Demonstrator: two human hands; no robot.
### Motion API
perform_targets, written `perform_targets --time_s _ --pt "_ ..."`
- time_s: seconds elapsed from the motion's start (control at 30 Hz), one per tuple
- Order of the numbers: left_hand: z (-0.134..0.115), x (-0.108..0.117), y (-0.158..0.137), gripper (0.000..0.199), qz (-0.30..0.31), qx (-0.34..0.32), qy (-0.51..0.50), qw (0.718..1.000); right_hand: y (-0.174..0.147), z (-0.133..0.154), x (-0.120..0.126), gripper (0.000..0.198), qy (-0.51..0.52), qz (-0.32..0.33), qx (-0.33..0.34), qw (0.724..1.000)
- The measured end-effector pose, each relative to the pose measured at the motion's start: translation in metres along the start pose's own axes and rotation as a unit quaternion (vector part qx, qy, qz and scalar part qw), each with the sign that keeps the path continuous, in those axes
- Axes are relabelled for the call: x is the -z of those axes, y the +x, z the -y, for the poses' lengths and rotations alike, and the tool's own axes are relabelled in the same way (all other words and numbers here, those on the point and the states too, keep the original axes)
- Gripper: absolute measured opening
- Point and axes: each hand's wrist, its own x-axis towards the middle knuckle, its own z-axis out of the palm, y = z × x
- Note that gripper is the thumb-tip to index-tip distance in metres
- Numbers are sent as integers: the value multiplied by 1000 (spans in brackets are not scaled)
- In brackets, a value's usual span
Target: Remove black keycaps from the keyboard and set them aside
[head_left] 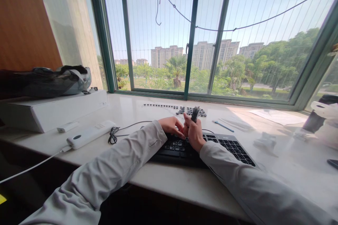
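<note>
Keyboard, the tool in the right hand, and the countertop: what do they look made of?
Keyboard: looks like matte black plastic, with dull keycaps and printed legends.
Tool in the right hand: dark, probably plastic or metal; too small to tell the finish.
Countertop: pale polished stone or a stone-look slab, likely marble, going by the glossy sheen, reflections and faint veining.

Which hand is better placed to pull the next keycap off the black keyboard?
Probably the right hand: it holds the dark puller tool upright over the keyboard. The left hand holds no tool, fingers resting on the keys beside it.
</note>
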Motion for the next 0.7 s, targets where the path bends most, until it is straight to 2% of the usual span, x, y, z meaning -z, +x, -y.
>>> perform_targets --time_s 0.37,0.7 --pt "2 1 1 39 5 -8 -5 1000 1 -2 -1 52 8 -5 10 1000" --pt "0 1 0 33 3 -6 6 1000 -1 -1 -2 51 4 -9 17 1000"
